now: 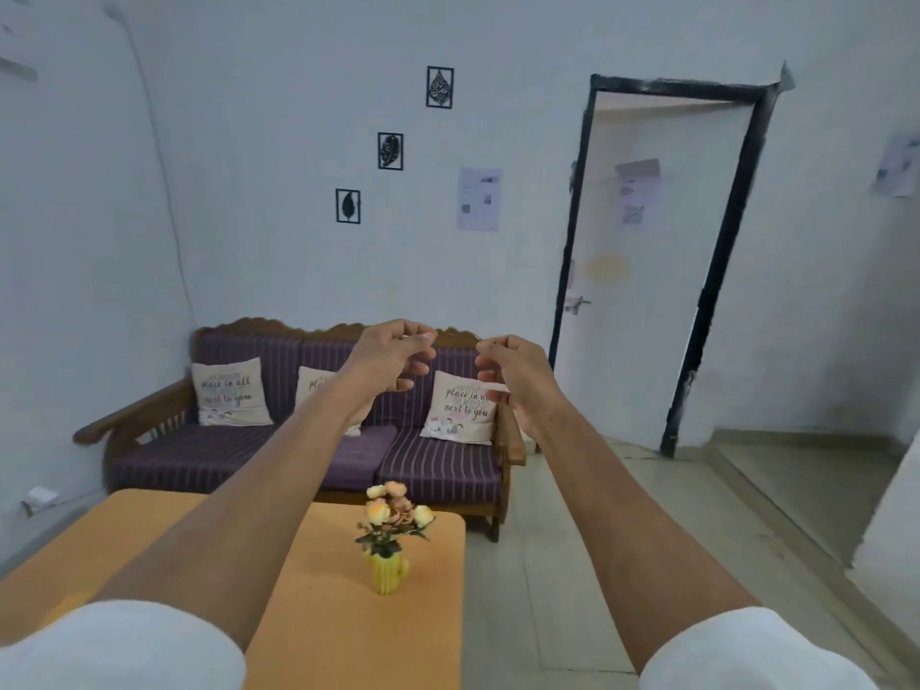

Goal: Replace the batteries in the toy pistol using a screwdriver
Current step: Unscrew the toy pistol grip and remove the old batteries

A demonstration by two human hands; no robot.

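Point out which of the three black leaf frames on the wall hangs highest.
The rightmost leaf frame hangs highest; the middle frame and the left frame step down from it toward the left.

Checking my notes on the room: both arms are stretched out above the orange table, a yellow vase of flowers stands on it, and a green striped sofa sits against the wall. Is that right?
Not quite: the sofa is purple with pale stripes, not green, as the head view shows. The rest holds: both arms reach out over the orange table, where the yellow vase of flowers stands.
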